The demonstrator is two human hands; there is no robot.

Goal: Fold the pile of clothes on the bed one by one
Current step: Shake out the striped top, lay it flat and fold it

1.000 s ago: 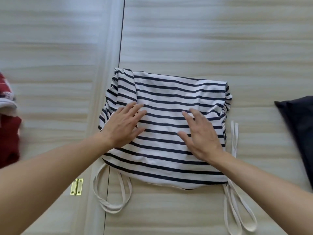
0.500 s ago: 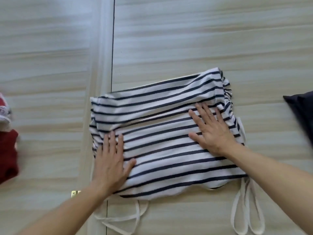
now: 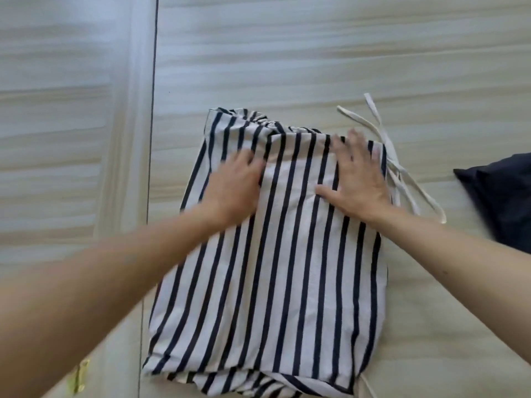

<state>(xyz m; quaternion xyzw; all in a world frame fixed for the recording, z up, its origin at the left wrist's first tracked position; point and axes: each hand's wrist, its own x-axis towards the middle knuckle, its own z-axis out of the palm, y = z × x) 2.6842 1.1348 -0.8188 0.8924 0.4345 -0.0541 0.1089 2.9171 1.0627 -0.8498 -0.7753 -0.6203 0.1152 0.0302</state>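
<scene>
Both hands lie palm down on the far half of the striped cloth (image 3: 273,268). The left hand (image 3: 237,186) is blurred; its fingers look straight and reach the edge of a folded upper layer, gripping nothing that can be made out. The right hand (image 3: 359,179) is flat, with fingers spread and thumb out to the left, pressing near the cloth's right edge.

The cloth is white with dark stripes running near to far. It is folded into a rough oblong in the middle of the view, with a gathered hem at its far end. White ties (image 3: 402,170) trail from its far right corner, just beside the right hand.

The surface (image 3: 316,53) is pale beige with soft wood-like streaks running left to right. A thin dark seam (image 3: 152,110) runs near to far, left of the cloth, with a raised pale strip (image 3: 135,139) alongside it. A brass-coloured hinge (image 3: 79,379) sits at the lower left, beside the left forearm. A dark cloth (image 3: 502,202) lies at the right edge, apart from the striped one.
</scene>
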